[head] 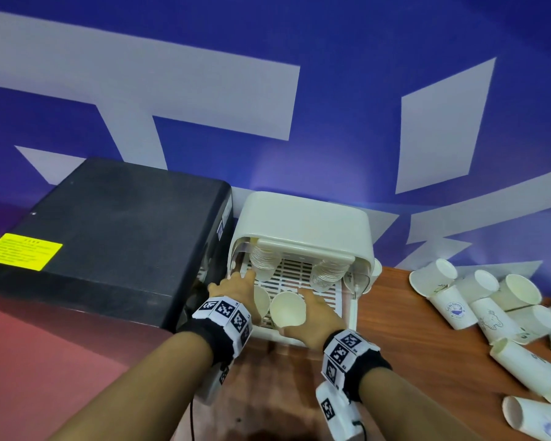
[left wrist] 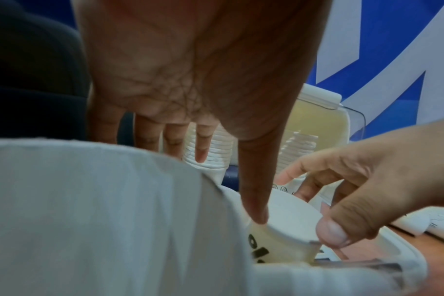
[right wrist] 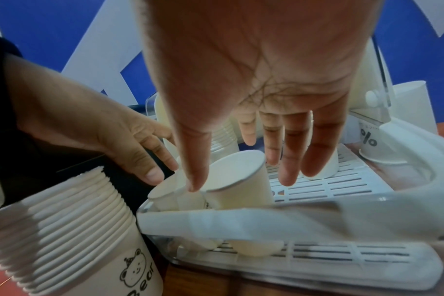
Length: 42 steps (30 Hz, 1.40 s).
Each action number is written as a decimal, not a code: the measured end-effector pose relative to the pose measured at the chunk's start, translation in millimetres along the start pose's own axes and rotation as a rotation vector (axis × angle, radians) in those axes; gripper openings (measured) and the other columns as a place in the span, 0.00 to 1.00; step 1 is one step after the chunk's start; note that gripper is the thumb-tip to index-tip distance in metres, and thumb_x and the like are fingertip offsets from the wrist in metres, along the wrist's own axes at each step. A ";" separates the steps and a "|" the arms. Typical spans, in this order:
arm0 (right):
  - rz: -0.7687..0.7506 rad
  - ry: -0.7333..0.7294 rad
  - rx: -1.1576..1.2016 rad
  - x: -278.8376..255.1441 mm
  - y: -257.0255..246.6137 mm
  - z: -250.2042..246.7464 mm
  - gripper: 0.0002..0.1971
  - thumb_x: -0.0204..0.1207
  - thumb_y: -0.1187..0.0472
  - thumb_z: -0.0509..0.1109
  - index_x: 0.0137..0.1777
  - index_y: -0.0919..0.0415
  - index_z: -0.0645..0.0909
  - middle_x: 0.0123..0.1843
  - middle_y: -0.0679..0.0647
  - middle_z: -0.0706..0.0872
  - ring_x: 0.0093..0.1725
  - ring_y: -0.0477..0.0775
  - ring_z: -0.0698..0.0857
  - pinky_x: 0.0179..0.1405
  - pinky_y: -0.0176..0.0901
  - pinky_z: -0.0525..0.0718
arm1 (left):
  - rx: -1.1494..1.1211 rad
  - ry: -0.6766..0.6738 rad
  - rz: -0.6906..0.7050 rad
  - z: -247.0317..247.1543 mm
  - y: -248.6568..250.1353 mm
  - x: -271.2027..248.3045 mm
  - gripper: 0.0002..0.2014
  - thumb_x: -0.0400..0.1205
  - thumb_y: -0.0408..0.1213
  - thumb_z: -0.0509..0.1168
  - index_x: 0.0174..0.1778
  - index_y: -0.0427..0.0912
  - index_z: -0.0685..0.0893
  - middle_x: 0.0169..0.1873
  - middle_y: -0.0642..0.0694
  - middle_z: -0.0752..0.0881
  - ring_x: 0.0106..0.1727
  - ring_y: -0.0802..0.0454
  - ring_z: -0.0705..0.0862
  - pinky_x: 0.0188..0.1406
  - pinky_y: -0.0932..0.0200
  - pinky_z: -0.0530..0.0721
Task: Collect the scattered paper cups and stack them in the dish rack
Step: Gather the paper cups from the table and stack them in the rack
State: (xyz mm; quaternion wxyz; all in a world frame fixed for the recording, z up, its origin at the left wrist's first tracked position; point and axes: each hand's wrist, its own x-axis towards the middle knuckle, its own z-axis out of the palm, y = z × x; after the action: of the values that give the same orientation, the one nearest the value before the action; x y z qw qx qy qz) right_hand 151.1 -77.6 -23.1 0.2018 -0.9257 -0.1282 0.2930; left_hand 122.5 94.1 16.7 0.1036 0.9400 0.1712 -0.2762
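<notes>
While both arms reach forward over the wooden table (head: pixel 411 329), a black box (head: pixel 115 237) with a yellow label (head: pixel 21 251) stands at far left, just beside the white dish rack (head: pixel 299 218). The left hand (head: pixel 233 286) lies over the rack's front left corner with fingers straight and spread, gripping nothing; its thumb tip touches the rim of a paper cup (head: pixel 261 302) standing in that corner. Behind it a stack of nested cups (head: pixel 264 262) stands at the rack's rear left, and a second stack (head: pixel 328 272) at the rear right. Just right of the left hand, another paper cup (head: pixel 288 308) stands mouth-up on the slatted floor of the rack, between the two hands. The right hand (head: pixel 315 316) touches this cup's right side, fingers extended and relaxed, not curled round it. At far right, well apart from both hands, a pile of scattered cups (head: pixel 490 313) lies on the table, most on their sides.
</notes>
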 end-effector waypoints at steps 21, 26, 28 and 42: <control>0.066 0.192 -0.028 -93.0 65.5 -69.9 0.34 0.72 0.46 0.72 0.77 0.48 0.64 0.74 0.52 0.71 0.70 0.53 0.76 0.69 0.48 0.75 | -0.231 0.209 0.447 -1.9 85.1 -76.9 0.27 0.78 0.48 0.66 0.73 0.52 0.69 0.70 0.49 0.76 0.69 0.46 0.77 0.65 0.49 0.77; 0.086 0.254 -0.028 -100.3 107.9 -99.7 0.33 0.73 0.46 0.72 0.76 0.46 0.65 0.75 0.50 0.72 0.69 0.52 0.77 0.68 0.47 0.76 | -0.171 0.194 0.522 7.4 133.5 -79.0 0.27 0.79 0.47 0.65 0.74 0.53 0.68 0.70 0.49 0.75 0.68 0.45 0.77 0.64 0.47 0.79; 0.093 0.259 -0.058 -99.6 129.0 -114.1 0.33 0.73 0.45 0.71 0.76 0.47 0.64 0.74 0.50 0.73 0.70 0.53 0.76 0.68 0.49 0.76 | -0.120 0.179 0.531 14.0 155.8 -76.9 0.28 0.79 0.47 0.65 0.75 0.52 0.66 0.71 0.48 0.74 0.68 0.45 0.77 0.64 0.46 0.79; 0.102 0.206 -0.288 -41.4 249.5 -240.3 0.29 0.76 0.47 0.66 0.76 0.46 0.63 0.71 0.53 0.73 0.66 0.55 0.79 0.63 0.51 0.79 | 0.019 0.207 0.281 10.5 279.2 1.1 0.27 0.80 0.45 0.62 0.75 0.48 0.64 0.74 0.45 0.67 0.73 0.43 0.69 0.67 0.50 0.74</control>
State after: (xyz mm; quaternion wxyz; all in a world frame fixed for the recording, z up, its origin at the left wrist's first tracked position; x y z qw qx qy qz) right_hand 290.7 -385.0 64.7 0.0639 -0.9755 -0.1004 0.1853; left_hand 224.1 -165.5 35.4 0.1141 0.9790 0.0450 -0.1626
